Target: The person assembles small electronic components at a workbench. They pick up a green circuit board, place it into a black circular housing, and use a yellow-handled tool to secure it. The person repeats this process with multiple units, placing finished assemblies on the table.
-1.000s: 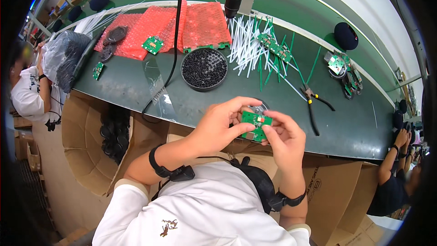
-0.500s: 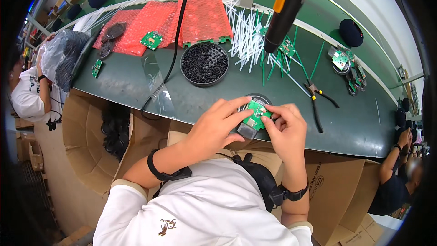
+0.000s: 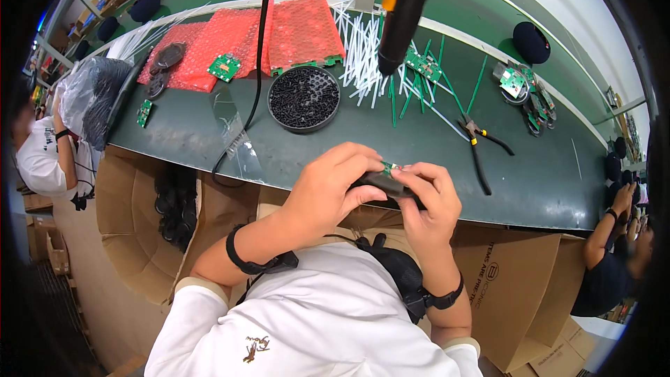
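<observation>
Close to the table's near edge, both hands hold a dark, rounded housing with a small green circuit board at its top. The housing is tipped so that its dark side faces me and little of the board shows. My left hand grips its left end, thumb below and fingers above. My right hand closes on the right end, thumb and fingertips beside the board. Fingers hide much of the piece. Above it hangs a black and orange electric screwdriver, touched by neither hand.
A round dish holds many small black screws. Beyond lie red bubble-wrap bags, white strips and a loose board. Cutting pliers and stacked board assemblies are rightward. Cardboard boxes stand below; co-workers flank me.
Both hands have tilted the housing, so the board's face has turned mostly out of sight. The view has shifted slightly, moving the table items and screwdriver leftward.
</observation>
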Tool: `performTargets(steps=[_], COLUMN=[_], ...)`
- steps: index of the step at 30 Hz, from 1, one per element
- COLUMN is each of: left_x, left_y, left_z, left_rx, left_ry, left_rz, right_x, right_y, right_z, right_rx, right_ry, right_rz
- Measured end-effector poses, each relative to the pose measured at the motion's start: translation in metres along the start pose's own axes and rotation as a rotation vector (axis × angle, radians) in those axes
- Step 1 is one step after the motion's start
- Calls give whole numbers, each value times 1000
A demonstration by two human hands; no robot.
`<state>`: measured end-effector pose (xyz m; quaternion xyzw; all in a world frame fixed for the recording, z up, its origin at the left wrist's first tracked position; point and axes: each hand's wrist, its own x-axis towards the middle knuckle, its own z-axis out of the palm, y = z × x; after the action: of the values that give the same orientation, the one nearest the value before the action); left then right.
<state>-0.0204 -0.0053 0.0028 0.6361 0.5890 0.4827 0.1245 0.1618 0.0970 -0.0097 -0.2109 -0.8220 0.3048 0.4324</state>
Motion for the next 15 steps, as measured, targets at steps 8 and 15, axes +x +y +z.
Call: performTargets(steps=[8, 15], left_x=[-2, -3], left_y=[-3, 2], left_z=[11, 14], left_rx=[-105, 30], left_ry=[147, 153], left_rz=[-43, 26], right_x=[-2, -4], right_y=[3, 7], right_z=[4, 4], right_rx=[163, 231], right_ry=[29, 13], right_rz=[90, 102])
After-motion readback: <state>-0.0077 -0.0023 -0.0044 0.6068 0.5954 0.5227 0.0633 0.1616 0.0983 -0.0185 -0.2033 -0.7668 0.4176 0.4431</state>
